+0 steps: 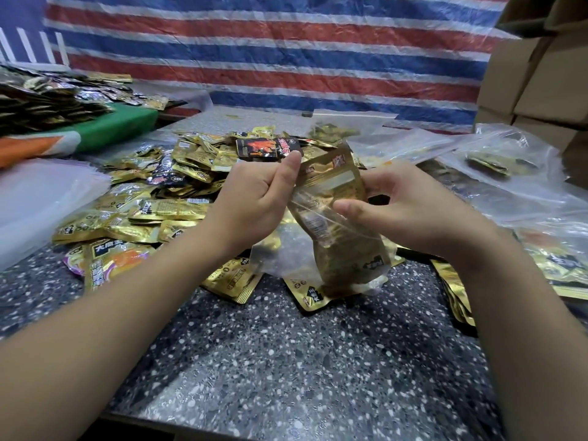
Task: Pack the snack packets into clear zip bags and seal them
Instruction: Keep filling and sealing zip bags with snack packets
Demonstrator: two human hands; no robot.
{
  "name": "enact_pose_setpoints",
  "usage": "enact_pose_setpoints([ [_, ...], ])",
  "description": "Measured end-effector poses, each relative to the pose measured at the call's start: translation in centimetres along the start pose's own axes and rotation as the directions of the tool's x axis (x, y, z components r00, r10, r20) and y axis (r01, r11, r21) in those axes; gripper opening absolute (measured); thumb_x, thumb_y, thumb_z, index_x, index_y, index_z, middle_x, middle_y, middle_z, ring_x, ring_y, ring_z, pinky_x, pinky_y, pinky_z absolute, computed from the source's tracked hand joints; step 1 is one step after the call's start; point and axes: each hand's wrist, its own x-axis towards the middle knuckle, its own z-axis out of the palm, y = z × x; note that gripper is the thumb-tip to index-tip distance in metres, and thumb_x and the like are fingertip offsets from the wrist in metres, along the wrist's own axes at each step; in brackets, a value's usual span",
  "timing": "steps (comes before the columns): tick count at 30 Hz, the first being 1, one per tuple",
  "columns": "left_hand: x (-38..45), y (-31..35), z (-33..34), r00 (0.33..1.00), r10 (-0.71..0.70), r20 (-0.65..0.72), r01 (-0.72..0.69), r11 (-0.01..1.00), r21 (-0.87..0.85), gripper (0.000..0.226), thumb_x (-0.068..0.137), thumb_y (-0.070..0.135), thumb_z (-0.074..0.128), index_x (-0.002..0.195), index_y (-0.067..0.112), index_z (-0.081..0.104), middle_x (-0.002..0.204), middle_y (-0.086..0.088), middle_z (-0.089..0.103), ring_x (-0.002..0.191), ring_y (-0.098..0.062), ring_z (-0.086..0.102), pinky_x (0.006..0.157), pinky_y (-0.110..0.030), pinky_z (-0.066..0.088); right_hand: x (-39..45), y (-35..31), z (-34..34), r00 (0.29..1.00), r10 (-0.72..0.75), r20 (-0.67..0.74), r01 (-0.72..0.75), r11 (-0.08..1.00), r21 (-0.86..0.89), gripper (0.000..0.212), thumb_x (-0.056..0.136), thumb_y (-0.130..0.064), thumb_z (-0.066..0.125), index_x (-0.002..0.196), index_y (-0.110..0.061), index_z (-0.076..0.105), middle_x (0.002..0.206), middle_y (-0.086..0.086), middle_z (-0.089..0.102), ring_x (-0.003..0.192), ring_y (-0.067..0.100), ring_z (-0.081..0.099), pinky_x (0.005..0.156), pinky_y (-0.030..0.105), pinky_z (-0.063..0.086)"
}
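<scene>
Speckled counter [286, 361] nearest me. My left hand [254, 198] pinches the clear zip bag [286, 249] mouth; my right hand [410, 208] grips 1 gold snack packet [334, 198] half inside. Its corner could snag the zip, or slack plastic slip.

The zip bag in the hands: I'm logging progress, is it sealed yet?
Not sealed: gold packets stick out of the zip bag's mouth between both hands.

A dark speckled terrazzo desk [286, 361] carries a heap of gold snack packets [165, 192], a purple-and-orange packet [108, 262] at its near left edge, a stack of clear zip bags [41, 198] on the left, and filled zip bags [509, 173] on the right.
</scene>
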Motion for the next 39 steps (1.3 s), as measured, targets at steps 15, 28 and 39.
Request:
enact_pose_setpoints([
  [15, 0.0, 0.2, -0.2, 0.993, 0.001, -0.119, -0.001, 1.0, -0.006, 0.06, 0.104, 0.021, 0.042, 0.047, 0.005, 0.036, 0.042, -0.002, 0.033, 0.039, -0.013, 0.029, 0.044, -0.028, 0.019, -0.7, -0.7, -0.8, 0.99, 0.022, 0.138, -0.004, 0.991, -0.131, 0.015, 0.092, -0.033, 0.062, 0.099, -0.024, 0.071, 0.093, -0.014, 0.073, 0.085, 0.005, 0.067, 0.077, 0.032, 0.054],
  [28, 0.0, 1.5, -0.3, 0.942, 0.305, -0.138, -0.279, 0.943, 0.183, 0.051, 0.099, 0.021, 0.05, 0.05, 0.012, 0.039, 0.047, 0.004, 0.032, 0.046, -0.012, 0.027, 0.049, -0.011, 0.02, -0.7, -4.1, 1.6, 0.977, 0.125, 0.173, -0.019, 0.858, -0.514, 0.02, 0.095, -0.03, 0.058, 0.076, -0.033, 0.051, 0.08, -0.011, 0.058, 0.07, 0.009, 0.054, 0.06, 0.031, 0.044],
  [39, 0.6, 1.7, -1.4, 0.956, 0.219, -0.197, -0.198, 0.973, 0.12, 0.049, 0.099, 0.037, 0.036, 0.057, 0.011, 0.04, 0.052, 0.003, 0.031, 0.048, -0.006, 0.031, 0.05, -0.017, 0.019, 0.3, -2.6, 1.6, 0.919, -0.118, -0.376, 0.037, 0.976, -0.216, 0.039, 0.088, -0.045, 0.068, 0.071, -0.01, 0.063, 0.059, -0.004, 0.053, 0.05, 0.005, 0.041, 0.049, 0.017, 0.031],
])
